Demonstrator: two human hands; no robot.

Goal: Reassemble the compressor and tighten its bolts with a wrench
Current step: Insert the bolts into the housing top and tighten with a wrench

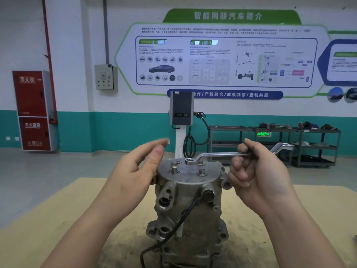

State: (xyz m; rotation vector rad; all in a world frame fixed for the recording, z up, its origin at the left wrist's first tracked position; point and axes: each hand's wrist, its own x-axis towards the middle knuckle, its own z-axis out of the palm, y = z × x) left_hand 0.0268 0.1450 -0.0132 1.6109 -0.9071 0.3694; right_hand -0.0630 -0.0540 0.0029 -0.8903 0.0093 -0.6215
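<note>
Right hand [255,171]: fingers curled round wrench [228,155], ring seated on rear bolt atop compressor [188,200].
Left hand [135,171]: loose, empty, beside compressor.
Risk: unbraced compressor may tip.

One compressor [188,200], one wrench [222,155] (two hands [133,171])

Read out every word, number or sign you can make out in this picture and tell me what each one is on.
"智能网联汽车简介": green header of the wall poster.
"合作/产教融合/成果共享/互利共赢": blue strip under the poster, its start hidden by the charger.
Green exit sign with arrow: characters too small.
Red cabinet labels: blurred.
Poster body text: too small.
Compressor, wrench: no readable marks.
</note>
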